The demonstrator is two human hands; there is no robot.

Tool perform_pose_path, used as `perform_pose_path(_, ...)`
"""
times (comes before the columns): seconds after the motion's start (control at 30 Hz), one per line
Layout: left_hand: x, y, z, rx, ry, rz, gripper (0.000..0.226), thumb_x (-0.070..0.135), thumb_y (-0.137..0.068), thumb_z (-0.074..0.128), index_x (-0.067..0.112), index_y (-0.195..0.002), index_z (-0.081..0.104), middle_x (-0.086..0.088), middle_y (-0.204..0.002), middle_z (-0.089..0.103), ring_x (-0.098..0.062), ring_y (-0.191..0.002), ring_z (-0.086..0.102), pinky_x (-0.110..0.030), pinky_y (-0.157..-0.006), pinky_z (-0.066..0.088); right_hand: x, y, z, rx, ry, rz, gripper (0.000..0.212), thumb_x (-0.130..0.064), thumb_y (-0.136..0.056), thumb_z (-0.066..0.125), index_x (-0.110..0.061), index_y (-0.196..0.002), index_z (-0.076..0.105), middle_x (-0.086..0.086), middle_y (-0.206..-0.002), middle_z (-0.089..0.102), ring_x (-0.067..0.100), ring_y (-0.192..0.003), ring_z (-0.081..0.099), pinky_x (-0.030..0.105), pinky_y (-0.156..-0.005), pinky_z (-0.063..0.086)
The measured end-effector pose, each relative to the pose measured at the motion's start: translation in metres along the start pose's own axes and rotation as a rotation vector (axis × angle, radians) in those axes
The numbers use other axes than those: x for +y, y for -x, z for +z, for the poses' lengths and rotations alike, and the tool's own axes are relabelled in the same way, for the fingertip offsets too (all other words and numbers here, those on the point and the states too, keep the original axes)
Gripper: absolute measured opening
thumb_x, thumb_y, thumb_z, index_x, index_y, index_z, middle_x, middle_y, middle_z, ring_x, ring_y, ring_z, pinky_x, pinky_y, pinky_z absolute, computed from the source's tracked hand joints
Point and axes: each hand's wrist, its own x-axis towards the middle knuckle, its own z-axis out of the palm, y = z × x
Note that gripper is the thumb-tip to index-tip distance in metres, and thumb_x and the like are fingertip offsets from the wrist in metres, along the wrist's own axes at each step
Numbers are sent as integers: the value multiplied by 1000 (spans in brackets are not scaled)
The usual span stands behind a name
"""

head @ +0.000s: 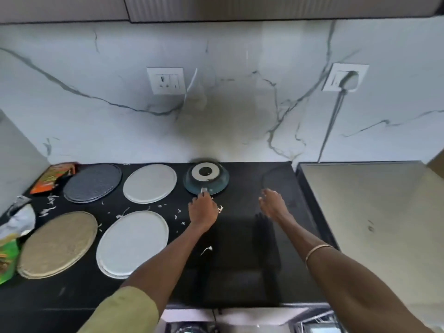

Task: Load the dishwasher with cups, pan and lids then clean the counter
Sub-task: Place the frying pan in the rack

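Note:
A blue pan (207, 180) lies upside down at the back of the black counter (240, 248), its pale base ring facing up. My left hand (203, 207) is closed over the pan's handle just in front of it. My right hand (272, 203) hovers open over the counter to the right, next to a faint dark glass lid (280, 182). Several round lids or plates lie to the left: a dark grey one (92, 182), a light grey one (150, 183), a beige one (57, 243) and a white one (132, 243).
White scraps (206, 249) litter the counter. An orange packet (54, 177) and crumpled wrappers (14, 236) sit at the left edge. A steel appliance top (374, 212) adjoins on the right. The open dishwasher rack (317, 325) shows below the counter edge. Two wall sockets are on the marble backsplash.

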Motion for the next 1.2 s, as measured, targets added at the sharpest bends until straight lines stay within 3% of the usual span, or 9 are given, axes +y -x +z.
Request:
perform_pose_path(0.17,-31,-21,12,-150,3,-175,62,40,-89,64,3,-134,41,-16,-132,49,-35,-120,53,-45,-94,48,-35,-26,31,-64,-8,-32,40,-20,-94,52,-7,-132,56,14,-131,60,31,-122,56,34,-99,43)
perform_pose_path(0.33,-35,-29,28,-175,37,-161,50,33,-91,61,2,-128,46,-15,-128,52,-34,-116,55,-44,-91,50,-34,-44,41,-107,27,-9,41,-19,-94,53,-8,-133,55,14,-129,62,31,-120,58,34,-98,45)
perform_pose_path(0.47,-28,-34,30,-223,166,-274,61,31,-87,64,-2,-129,36,-21,-131,48,-38,-119,53,-44,-93,46,-28,-50,40,-113,35,42,41,-22,-94,53,-12,-134,54,13,-131,60,32,-119,58,35,-98,45)
perform_pose_path(0.63,-22,-44,21,-222,416,-440,49,25,-91,54,0,-130,38,-20,-128,55,-38,-116,55,-47,-94,46,-7,-46,31,-107,29,120,39,-25,-93,52,-15,-131,55,12,-129,62,33,-118,58,36,-98,47)
perform_pose_path(0.9,10,-5,22,-155,390,-325,41,29,-93,52,4,-125,45,-18,-119,59,-36,-107,60,-48,-89,50,44,-3,5,-50,27,187,36,-21,-96,52,-12,-130,57,14,-128,63,33,-116,60,36,-96,48)
perform_pose_path(1.2,103,99,40,-155,233,25,32,35,-99,50,10,-117,44,-13,-105,65,-34,-98,65,-48,-85,54,129,74,-49,18,-26,199,35,-19,-93,52,-11,-127,60,12,-126,64,32,-114,61,37,-97,50)
